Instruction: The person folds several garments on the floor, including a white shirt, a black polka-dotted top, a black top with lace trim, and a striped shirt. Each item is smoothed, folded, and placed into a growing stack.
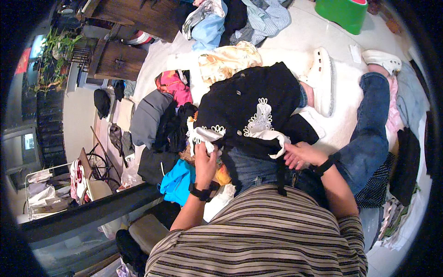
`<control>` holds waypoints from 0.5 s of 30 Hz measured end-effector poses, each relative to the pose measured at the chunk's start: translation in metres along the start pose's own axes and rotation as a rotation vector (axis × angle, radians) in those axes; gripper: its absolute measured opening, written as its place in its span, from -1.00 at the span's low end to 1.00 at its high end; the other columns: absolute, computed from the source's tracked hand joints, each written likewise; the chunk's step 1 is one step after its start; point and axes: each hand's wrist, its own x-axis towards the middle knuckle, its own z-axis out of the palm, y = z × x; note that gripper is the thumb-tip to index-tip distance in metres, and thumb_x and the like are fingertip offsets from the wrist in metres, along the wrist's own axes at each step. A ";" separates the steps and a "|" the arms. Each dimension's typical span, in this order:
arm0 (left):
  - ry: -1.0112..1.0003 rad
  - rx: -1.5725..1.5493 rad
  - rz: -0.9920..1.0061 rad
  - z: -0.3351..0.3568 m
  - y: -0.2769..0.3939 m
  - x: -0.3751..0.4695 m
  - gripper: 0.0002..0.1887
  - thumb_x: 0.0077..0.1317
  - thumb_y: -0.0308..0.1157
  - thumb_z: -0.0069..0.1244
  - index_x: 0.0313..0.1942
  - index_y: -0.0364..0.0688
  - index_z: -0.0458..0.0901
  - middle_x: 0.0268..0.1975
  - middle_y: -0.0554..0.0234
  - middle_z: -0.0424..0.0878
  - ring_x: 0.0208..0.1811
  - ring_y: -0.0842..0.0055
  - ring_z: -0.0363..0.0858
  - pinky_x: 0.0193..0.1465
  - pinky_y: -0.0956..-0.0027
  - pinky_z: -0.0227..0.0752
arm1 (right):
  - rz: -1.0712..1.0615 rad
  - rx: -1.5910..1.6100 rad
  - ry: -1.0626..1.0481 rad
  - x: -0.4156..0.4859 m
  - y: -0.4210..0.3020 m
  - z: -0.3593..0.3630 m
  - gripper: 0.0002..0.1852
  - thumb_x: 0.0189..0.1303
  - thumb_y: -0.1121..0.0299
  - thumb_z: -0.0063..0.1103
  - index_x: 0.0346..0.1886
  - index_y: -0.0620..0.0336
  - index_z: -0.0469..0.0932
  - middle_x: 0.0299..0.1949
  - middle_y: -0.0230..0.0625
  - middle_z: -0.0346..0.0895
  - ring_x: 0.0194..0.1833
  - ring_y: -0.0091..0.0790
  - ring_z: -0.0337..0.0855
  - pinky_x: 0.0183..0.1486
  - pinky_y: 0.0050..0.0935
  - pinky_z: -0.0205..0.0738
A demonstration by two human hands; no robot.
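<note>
Across my lap and thigh lies a black garment [221, 104] with white lace trim [260, 119] and a few buttons down its front. My left hand [206, 161] pinches a white trimmed edge [204, 134] of it. At the other side, the fingers of my right hand [303, 155] grip the end of a white band [271, 137] that curls away from the black cloth. The garment's underside is hidden. A bright blue cloth [178, 181] lies just beside my left wrist.
Clothes lie around me: a grey garment [150, 116], a pink-red cloth [174, 86], a patterned cream cloth [230, 60] and a light blue pile [207, 29]. A green stool [342, 15] stands far right. Dark wooden furniture [117, 60] is at the upper left.
</note>
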 end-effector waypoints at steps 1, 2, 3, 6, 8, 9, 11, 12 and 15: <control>0.004 0.028 0.062 -0.005 0.000 0.003 -0.72 0.22 -0.36 0.04 -0.21 -0.42 0.43 -0.23 0.12 0.43 -0.24 0.46 0.43 -0.18 0.41 0.32 | 0.020 -0.023 -0.032 0.002 0.001 0.004 -0.21 0.14 -0.35 -0.22 -0.23 0.37 0.52 -0.38 -0.14 0.60 -0.41 -0.34 0.65 -0.44 -0.39 0.56; -0.023 -0.334 -0.251 -0.011 -0.001 0.003 -0.78 0.26 -0.40 -0.03 -0.19 -0.39 0.52 -0.11 0.13 0.48 -0.14 0.42 0.45 -0.12 0.41 0.32 | 0.045 -0.036 -0.069 0.004 0.003 0.003 -0.10 0.09 -0.43 -0.27 -0.01 0.36 0.42 -0.20 0.01 0.56 -0.30 -0.24 0.64 -0.33 -0.30 0.56; -0.032 -0.770 -0.557 -0.019 -0.003 0.004 -0.71 0.26 -0.40 -0.07 -0.03 -0.30 0.49 0.04 0.15 0.48 0.03 0.38 0.44 0.06 0.36 0.29 | 0.057 0.084 -0.072 0.008 0.005 0.003 -0.09 0.08 -0.44 -0.28 0.06 0.35 0.35 -0.13 0.06 0.50 -0.26 -0.21 0.63 -0.29 -0.26 0.55; -0.185 -1.502 -0.276 -0.045 -0.017 -0.009 -0.47 0.33 -0.13 -0.26 0.20 -0.26 0.26 0.20 0.09 0.38 0.23 0.27 0.33 0.31 0.18 0.10 | 0.084 0.419 -0.150 0.018 0.015 -0.004 -0.02 0.07 -0.42 -0.19 0.30 0.26 0.02 0.11 0.21 0.27 -0.11 -0.07 0.54 -0.13 -0.14 0.48; -0.231 -1.489 -0.447 -0.054 -0.030 -0.022 -0.43 0.33 -0.03 -0.29 0.23 -0.21 0.24 0.22 0.12 0.36 0.23 0.24 0.33 0.29 0.11 0.13 | 0.067 0.500 -0.147 0.027 0.023 -0.004 -0.09 0.07 -0.36 -0.08 0.28 0.20 0.08 0.07 0.14 0.32 -0.12 -0.11 0.54 -0.12 -0.15 0.48; -0.242 -1.531 -0.492 -0.055 -0.038 -0.029 -0.43 0.33 -0.05 -0.27 0.23 -0.23 0.23 0.23 0.12 0.35 0.25 0.24 0.31 0.31 0.15 0.11 | 0.061 0.532 -0.157 0.031 0.026 -0.002 -0.12 0.08 -0.33 -0.03 0.27 0.17 0.11 0.05 0.10 0.35 -0.13 -0.12 0.54 -0.11 -0.15 0.47; -0.338 -1.470 -0.736 -0.038 -0.050 -0.042 -0.43 0.31 -0.05 -0.16 0.24 -0.17 0.24 0.19 0.17 0.40 0.18 0.33 0.39 0.22 0.19 0.24 | 0.081 0.804 -0.098 0.038 0.031 0.001 -0.43 0.15 -0.09 0.10 0.13 0.02 0.31 -0.02 -0.16 0.42 -0.07 -0.21 0.51 -0.01 -0.17 0.44; -0.381 -1.239 -0.703 -0.028 -0.054 -0.047 -0.42 0.31 -0.04 -0.15 0.24 -0.14 0.23 0.19 0.20 0.41 0.16 0.36 0.41 0.17 0.21 0.29 | 0.011 0.887 -0.115 0.040 0.032 0.004 -0.50 0.18 -0.02 0.09 0.11 0.00 0.34 -0.01 -0.19 0.42 -0.04 -0.22 0.49 0.02 -0.17 0.42; -0.548 -0.903 -0.684 -0.003 -0.060 -0.054 -0.47 0.28 0.05 -0.14 0.12 -0.11 0.34 -0.03 0.32 0.47 -0.08 0.46 0.47 -0.07 0.32 0.40 | -0.075 1.063 -0.018 0.045 0.033 0.012 -0.62 0.21 0.12 0.10 0.04 0.03 0.40 0.02 -0.27 0.39 0.04 -0.24 0.43 0.12 -0.15 0.34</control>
